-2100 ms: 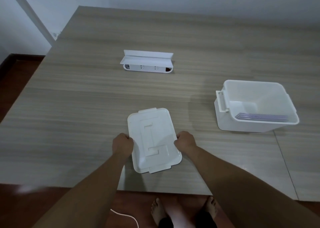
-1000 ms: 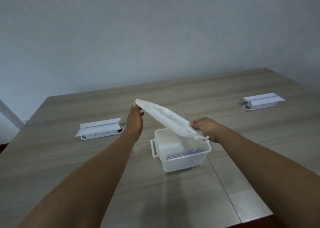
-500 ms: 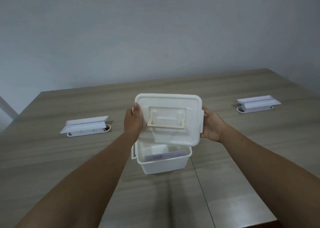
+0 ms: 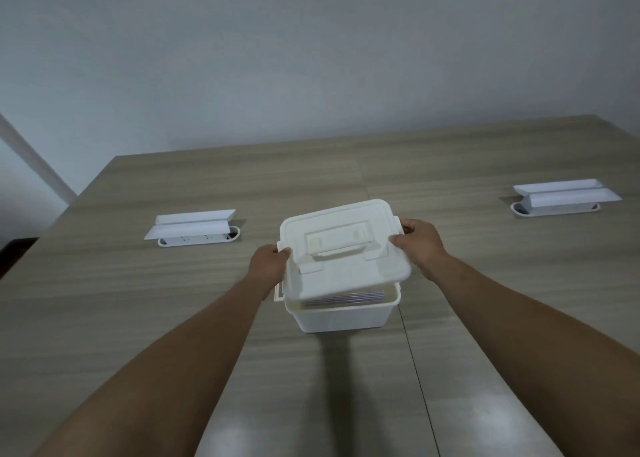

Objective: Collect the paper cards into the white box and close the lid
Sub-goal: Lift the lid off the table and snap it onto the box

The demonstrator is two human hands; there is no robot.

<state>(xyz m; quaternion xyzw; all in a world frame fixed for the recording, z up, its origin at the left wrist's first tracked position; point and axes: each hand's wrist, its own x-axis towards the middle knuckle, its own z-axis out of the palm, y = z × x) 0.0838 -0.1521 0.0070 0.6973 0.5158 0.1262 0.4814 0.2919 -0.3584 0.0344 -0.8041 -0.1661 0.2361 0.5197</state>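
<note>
The white box (image 4: 341,316) stands on the wooden table in the middle of the view. A stack of paper cards (image 4: 346,298) lies inside it, seen only as a thin edge under the lid. The white lid (image 4: 343,252), handle side up, hovers tilted over the box, covering most of the opening; its near edge is still above the rim. My left hand (image 4: 268,260) grips the lid's left edge and my right hand (image 4: 417,243) grips its right edge.
Two white pop-up socket units sit in the table, one at the left (image 4: 194,229) and one at the far right (image 4: 562,198). A seam in the table (image 4: 419,380) runs toward me just right of the box. A grey wall stands behind the table.
The lid was picked off the table with both hands, carried over the box, turned handle side up and lowered closer to the rim.
</note>
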